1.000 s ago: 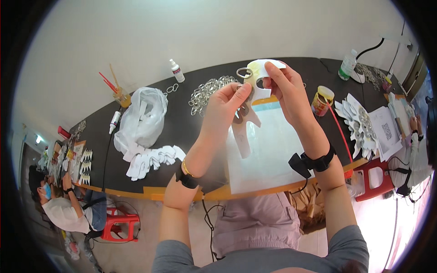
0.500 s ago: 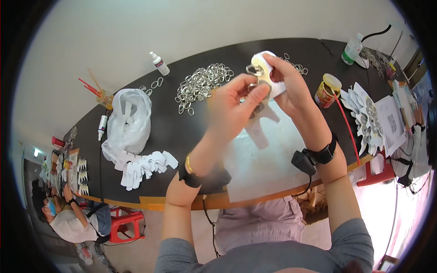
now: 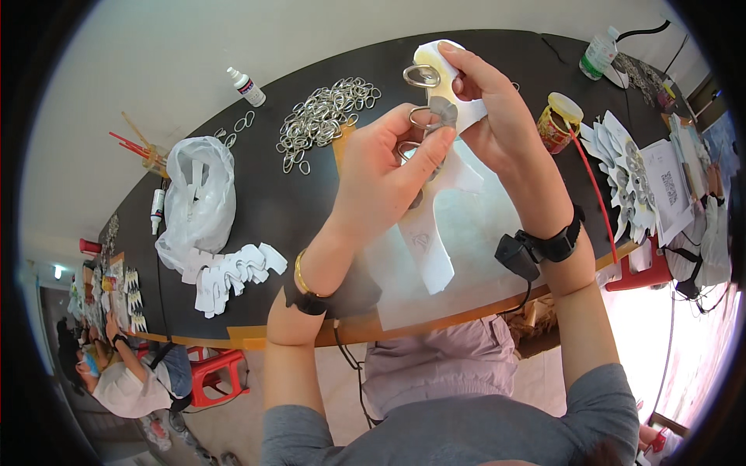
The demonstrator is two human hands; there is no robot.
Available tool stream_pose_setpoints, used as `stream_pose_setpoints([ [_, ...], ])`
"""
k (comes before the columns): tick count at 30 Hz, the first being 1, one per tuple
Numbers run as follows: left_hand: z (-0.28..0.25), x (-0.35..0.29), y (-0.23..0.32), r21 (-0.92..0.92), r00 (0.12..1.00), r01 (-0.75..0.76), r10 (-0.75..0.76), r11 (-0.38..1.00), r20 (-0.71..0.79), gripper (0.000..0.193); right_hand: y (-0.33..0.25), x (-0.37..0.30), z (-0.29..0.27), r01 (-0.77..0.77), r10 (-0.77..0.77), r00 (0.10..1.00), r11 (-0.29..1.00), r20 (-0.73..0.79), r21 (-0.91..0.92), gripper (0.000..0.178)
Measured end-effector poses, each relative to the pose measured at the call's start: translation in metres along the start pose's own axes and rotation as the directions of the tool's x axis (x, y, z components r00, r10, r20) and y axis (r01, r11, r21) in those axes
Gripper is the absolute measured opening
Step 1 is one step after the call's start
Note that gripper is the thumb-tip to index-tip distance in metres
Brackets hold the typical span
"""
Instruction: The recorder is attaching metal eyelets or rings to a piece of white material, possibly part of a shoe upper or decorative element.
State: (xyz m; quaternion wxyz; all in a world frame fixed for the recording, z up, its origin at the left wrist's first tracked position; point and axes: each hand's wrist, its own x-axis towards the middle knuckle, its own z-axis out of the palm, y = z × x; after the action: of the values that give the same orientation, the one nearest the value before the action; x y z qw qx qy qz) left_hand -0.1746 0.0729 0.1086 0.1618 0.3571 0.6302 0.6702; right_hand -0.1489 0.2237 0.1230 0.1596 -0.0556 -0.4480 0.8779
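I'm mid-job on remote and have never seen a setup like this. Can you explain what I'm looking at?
There is no robot here, just a person's two bare hands. The view comes from the left of two fisheye cameras on their head, looking down, so straight edges bend near the rim; left is the person's left.

The right hand grips the upper part of a white cut-out that bears metal rings; the left hand pinches it lower down.

On the dark table are a ring pile, a plastic bag, more white pieces, a white bottle and a yellow-rimmed tin. A co-worker sits at far left.
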Motion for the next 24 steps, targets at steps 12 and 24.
stream_pose_setpoints([
  [12, -0.001, 0.006, -0.003, -0.333, 0.995, 0.072, -0.091, 0.94, -0.043, 0.026, -0.004, 0.001, -0.003, 0.037, -0.036, 0.999, 0.995, 0.01, -0.093, 0.021],
  [24, -0.003, 0.003, -0.007, -0.17, 0.971, -0.235, 0.225, 0.957, -0.079, 0.014, 0.012, 0.002, -0.002, -0.125, 0.128, 0.985, 0.992, 0.117, -0.032, 0.02],
])
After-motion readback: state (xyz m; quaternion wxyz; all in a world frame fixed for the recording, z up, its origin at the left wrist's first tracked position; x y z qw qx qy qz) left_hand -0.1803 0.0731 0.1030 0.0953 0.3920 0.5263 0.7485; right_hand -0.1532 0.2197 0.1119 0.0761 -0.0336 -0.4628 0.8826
